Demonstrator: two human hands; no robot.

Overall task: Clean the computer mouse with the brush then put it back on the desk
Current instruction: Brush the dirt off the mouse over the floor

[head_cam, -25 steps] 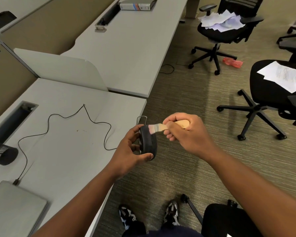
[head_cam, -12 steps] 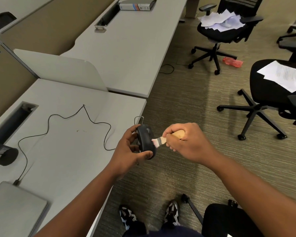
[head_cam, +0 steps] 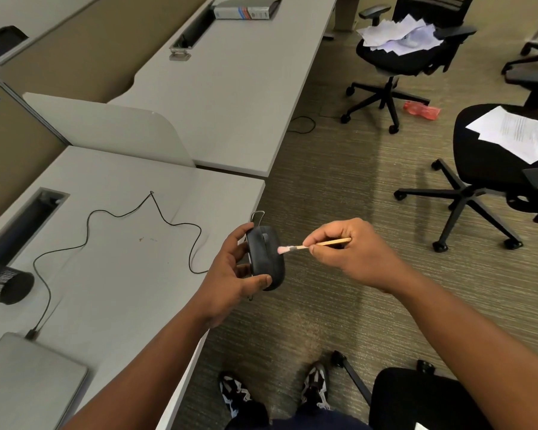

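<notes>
Head view: the mouse [head_cam: 266,257] is being held off the bench [head_cam: 121,290], beyond its right edge, fingers of the left hand [head_cam: 230,274] curled around it, exposing its top to the brush [head_cam: 311,246], which is being pinched by the right hand [head_cam: 351,252].

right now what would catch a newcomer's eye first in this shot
Centre frame, the left hand holds a black mouse off the desk's edge while the right hand touches a small brush's pink bristles to its side. The mouse cable snakes across the desk, and paper-strewn chairs stand on the carpet at right.
</notes>
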